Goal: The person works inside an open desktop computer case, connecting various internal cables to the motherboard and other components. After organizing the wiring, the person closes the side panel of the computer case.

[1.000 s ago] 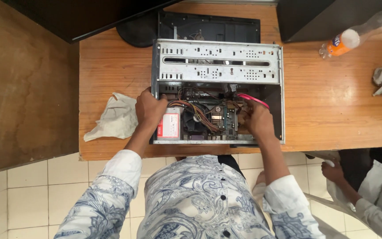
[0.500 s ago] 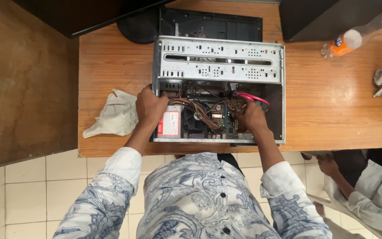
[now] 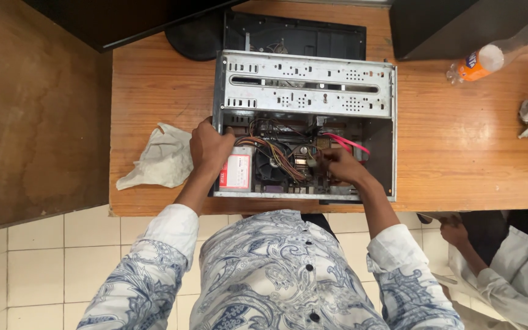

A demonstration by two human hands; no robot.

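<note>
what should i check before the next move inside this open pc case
1. Open computer case flat on the wooden desk: ok.
2. Left hand steadying the case's left edge by the power supply: ok.
3. Right hand down among the board parts; its grip: cannot tell.
4. Wire bundle clear of the fan: not ok, it crosses over.
5. Pink cable seated at both ends: cannot tell.
</note>
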